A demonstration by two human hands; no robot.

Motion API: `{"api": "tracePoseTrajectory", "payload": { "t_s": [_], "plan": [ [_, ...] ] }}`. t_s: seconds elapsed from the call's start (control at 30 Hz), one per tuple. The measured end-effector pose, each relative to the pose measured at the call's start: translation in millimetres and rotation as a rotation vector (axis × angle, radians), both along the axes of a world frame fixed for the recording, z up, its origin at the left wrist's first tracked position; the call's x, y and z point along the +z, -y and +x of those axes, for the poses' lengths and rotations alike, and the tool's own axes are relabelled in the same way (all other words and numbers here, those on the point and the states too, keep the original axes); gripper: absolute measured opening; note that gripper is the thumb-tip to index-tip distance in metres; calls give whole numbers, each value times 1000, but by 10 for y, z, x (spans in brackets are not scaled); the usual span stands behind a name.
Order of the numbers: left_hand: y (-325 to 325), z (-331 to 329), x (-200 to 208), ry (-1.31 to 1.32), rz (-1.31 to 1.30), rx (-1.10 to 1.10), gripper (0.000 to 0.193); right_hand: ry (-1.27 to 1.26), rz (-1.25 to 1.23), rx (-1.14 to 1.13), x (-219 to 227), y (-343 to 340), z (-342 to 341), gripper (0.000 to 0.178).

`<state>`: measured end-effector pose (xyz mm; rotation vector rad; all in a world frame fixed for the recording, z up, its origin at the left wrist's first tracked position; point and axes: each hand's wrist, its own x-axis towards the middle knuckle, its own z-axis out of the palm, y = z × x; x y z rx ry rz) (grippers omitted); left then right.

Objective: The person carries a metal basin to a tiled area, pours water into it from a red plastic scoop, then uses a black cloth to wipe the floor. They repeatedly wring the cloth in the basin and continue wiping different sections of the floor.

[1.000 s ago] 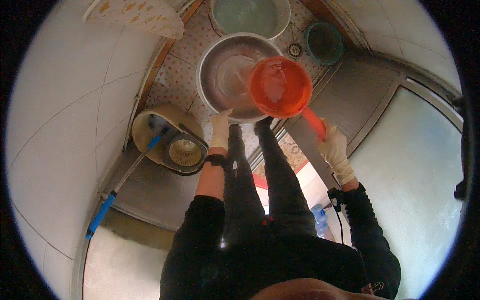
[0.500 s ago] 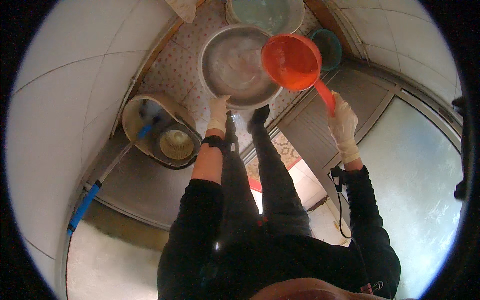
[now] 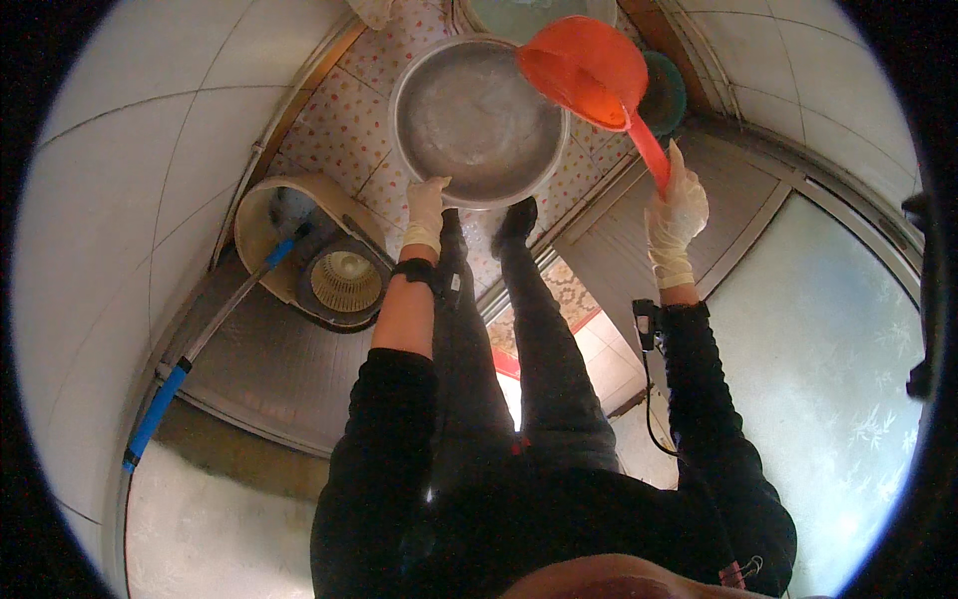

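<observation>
My right hand, in a thin pale glove, is closed round the handle of a red plastic water dipper. The dipper's bowl hangs tilted over the right side of a round metal basin, with its open side partly toward me. My left hand, gloved too, grips the near left rim of the basin. A wet sheen covers the basin's inside; I cannot tell how much water is in it. Partly behind the dipper, a pale tub holds greenish water.
To the left stands a beige mop bucket with a spinner basket, and a blue-handled mop leans out of it. A teal bucket is at the far right, beside a grey door. Tiled walls close in both sides.
My right hand has raised the dipper away from me and tipped its bowl further onto its side. My left hand keeps its hold on the basin's rim.
</observation>
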<state>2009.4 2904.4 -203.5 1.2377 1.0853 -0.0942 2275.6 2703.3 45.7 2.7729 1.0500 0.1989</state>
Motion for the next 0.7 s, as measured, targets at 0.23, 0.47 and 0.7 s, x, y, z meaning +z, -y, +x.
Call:
{"api": "tracePoseTrajectory", "payload": {
  "t_s": [0.23,0.47,0.7],
  "plan": [
    [-110,42,4,-74,-143,67,29,44,247,11,-219,-162,-118,64],
    [-62,54,55,152,-208,364,18,-39,283,-62,-419,-251,-39,64],
    [-122,239,325,-68,-384,597,18,-510,245,-475,-695,-517,348,38]
  ]
}}
